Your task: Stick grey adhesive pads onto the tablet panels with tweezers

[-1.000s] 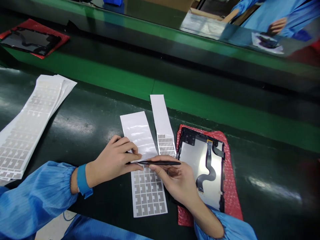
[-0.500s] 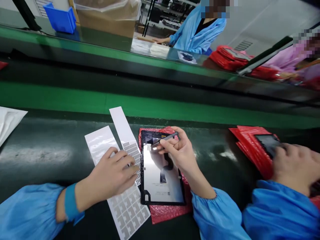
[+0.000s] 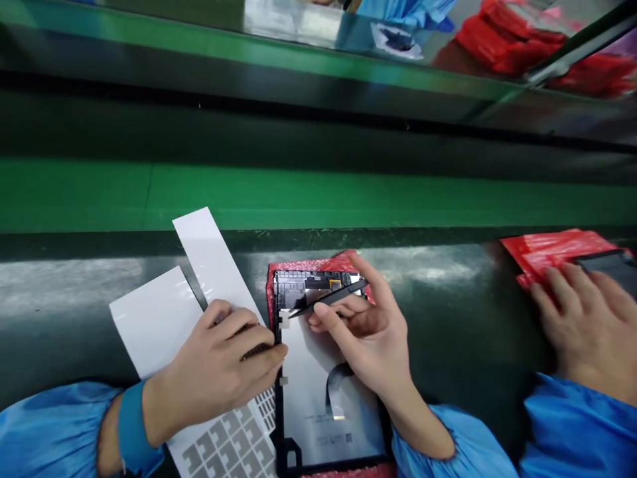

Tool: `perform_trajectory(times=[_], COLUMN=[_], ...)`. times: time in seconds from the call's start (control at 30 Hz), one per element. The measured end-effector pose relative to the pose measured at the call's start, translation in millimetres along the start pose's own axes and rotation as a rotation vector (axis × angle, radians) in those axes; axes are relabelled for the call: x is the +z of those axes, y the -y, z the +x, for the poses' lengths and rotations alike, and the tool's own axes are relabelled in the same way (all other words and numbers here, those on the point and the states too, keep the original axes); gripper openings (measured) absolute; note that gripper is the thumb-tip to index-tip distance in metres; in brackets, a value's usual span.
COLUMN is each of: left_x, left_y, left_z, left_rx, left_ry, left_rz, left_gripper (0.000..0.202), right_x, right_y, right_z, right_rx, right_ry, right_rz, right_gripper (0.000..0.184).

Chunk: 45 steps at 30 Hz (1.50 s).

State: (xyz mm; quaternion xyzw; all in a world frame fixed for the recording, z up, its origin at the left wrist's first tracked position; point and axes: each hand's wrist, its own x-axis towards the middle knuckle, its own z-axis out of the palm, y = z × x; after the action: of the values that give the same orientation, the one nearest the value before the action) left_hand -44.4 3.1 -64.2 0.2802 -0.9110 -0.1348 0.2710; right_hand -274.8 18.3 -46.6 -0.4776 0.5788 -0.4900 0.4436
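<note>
My right hand (image 3: 365,332) pinches black tweezers (image 3: 328,299), whose tip holds a small grey sticker over the upper left of a tablet back panel (image 3: 318,392). The panel lies on a red bubble-wrap sheet (image 3: 318,265) and shows a silver plate and a flex cable. My left hand (image 3: 219,365) rests with curled fingers on the white sticker sheets (image 3: 149,318), its fingertips touching the panel's left edge. Grey stickers in a grid (image 3: 226,448) show below that hand.
A green conveyor strip (image 3: 318,196) runs across behind the dark work surface. At the right, another person's hand (image 3: 582,318) in a blue sleeve presses on a second red-wrapped panel (image 3: 557,249). Red packages (image 3: 502,33) lie on the far side.
The view has tilted down and closer. My right hand has brought the tweezers lower onto the panel's upper left. My left hand has stayed on the sheets beside the panel.
</note>
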Motion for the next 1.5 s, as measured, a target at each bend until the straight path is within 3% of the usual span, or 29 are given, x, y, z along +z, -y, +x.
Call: perform_trajectory(times=[0.83, 1.03, 1.2, 1.5], left_x=[-4.2, -7.4, -7.9, -6.8], left_y=[-2.8, -5.4, -4.6, -5.4], left_z=[3.3, 3.8, 2.6, 0.6], left_rx=[-0.052, -0.205, -0.212, -0.206], left_ry=[-0.014, -0.058, -0.015, -0.035], left_rz=[-0.05, -0.071, -0.06, -0.026], left_gripper=[0.013, 0.035, 0.04, 0.048], right_x=[0.7, 0.3, -0.1, 1.1], right_y=[1.4, 0.6, 1.3, 1.0], right_z=[0.6, 0.1, -0.6, 0.1], right_rx=[0.041, 0.046, 0.05, 0.062], right_ry=[-0.046, -0.043, -0.04, -0.041], right_rz=[-0.066, -0.049, -0.051, -0.063], right_gripper=[0.069, 0.069, 0.069, 0.076])
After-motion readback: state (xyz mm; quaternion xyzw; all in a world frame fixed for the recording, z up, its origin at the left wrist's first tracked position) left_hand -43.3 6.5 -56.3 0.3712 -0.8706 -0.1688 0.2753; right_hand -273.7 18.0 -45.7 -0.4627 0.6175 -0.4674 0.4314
